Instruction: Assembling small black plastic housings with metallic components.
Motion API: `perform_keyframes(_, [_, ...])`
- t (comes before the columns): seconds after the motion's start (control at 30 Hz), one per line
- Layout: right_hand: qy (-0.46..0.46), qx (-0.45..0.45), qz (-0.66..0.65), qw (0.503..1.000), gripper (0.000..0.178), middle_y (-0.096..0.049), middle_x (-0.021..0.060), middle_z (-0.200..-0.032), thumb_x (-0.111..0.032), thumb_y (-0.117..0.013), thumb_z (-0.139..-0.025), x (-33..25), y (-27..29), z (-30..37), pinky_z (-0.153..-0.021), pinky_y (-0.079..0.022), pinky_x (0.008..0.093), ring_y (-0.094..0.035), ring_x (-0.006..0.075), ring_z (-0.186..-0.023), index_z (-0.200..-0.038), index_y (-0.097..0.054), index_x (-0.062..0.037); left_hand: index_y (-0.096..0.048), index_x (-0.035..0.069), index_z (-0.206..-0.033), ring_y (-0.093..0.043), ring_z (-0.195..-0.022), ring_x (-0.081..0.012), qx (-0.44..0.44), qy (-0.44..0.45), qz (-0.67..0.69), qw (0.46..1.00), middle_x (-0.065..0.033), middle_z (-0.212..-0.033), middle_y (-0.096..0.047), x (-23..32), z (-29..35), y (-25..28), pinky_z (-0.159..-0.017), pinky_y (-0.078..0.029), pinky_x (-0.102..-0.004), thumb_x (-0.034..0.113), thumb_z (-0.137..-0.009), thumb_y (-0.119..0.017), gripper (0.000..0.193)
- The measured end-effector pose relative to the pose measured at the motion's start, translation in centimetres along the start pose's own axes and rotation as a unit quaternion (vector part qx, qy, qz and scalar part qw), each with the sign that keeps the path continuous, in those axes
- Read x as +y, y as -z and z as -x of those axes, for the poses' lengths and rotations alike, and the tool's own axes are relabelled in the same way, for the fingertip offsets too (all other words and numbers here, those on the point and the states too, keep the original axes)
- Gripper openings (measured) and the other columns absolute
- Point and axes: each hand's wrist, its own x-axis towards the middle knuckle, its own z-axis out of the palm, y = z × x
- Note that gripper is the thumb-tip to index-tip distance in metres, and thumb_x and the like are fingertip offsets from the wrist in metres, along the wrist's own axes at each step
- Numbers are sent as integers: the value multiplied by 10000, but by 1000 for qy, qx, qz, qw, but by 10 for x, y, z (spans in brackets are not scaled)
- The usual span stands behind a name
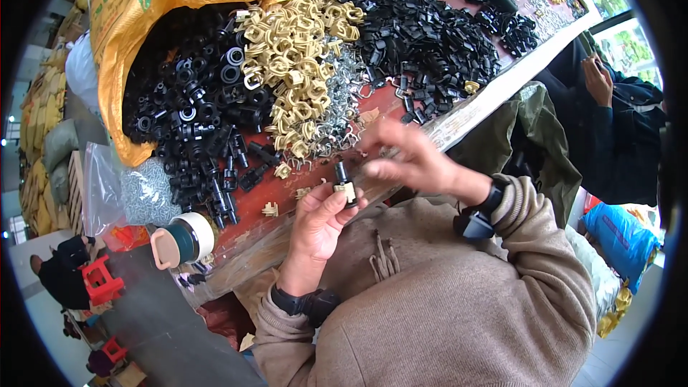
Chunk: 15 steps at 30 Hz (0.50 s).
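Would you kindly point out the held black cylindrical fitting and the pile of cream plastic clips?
Black cylindrical fitting [341, 173]: head view, its upper shaft.
Pile of cream plastic clips [292, 70]: head view, the heap's middle.

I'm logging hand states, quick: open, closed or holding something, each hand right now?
Left hand: closed, holding a black part with a cream clip on it.
Right hand: open, blurred; nothing visible held.

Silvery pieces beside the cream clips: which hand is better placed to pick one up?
Probably the right hand: it looks open near the silvery pieces, with nothing visibly held, though blurred, while the left hand grips a black fitting.
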Motion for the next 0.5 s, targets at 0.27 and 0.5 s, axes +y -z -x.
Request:
perform_keyframes(0.27, [122,124,766,618,142,-505,59,-814,-78,-570,-704,2,98,0,-668,-377,331,-502,226,-766,-840,-534,-54,-521,-16,-1009,-604,-758,-214,27,-40,13,999,-132,-902,-586,0,-8,-7,-625,-521,-230,113,-792,-570,256])
perform_keyframes(0.5, [175,187,698,669,90,-493,75,-772,-63,-535,-735,6,86,-9,-661,-377,337,-500,252,-747,-798,-477,-37,-550,9,-971,-608,-735,-194,52,-52,22,997,-99,-871,-601,-2,-4,-8,-610,-511,-212,113,-795,-573,206])
